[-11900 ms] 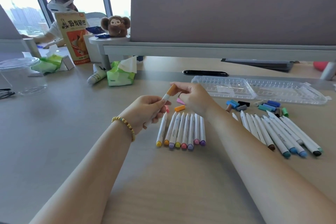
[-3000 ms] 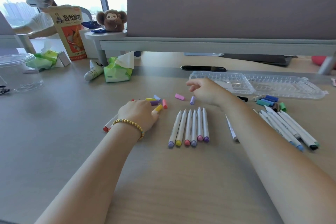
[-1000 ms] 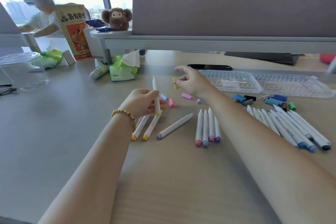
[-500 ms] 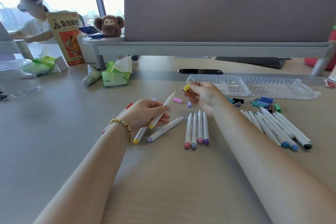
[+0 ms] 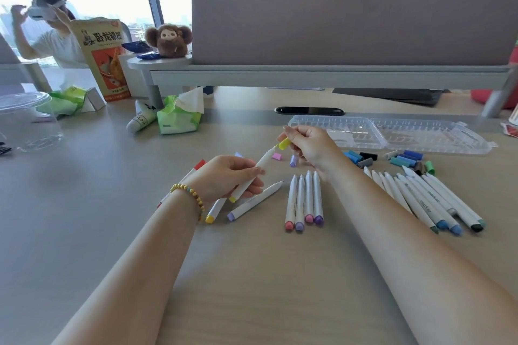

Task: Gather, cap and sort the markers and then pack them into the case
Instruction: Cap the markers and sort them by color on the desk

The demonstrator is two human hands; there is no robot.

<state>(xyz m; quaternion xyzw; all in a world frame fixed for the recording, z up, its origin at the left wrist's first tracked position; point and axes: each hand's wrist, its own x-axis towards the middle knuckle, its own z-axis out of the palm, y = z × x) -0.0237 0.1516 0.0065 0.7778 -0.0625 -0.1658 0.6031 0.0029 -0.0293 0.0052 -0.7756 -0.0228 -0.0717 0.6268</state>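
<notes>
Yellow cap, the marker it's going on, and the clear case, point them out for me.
yellow cap (image 5: 285,143), head view, middle of the cap.
marker (image 5: 259,164), head view, white barrel above the fingers.
clear case (image 5: 431,136), head view, bare ribbed right half.

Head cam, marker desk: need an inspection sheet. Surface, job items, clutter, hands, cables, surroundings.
Surface: wooden desk, grey strip to the left.
Job's things: yellow-ended marker uncapped; yellow cap just off its tip; row of four markers uncapped; loose caps; clear case open, nothing in it.
Clutter: tissue pack, white tube, clear plastic cup, snack bag, plush toy.
Hands: left hand holds the marker; right hand pinches the cap.
Cables: nothing seen.
Surroundings: grey divider panel, windows, people beyond.
</notes>
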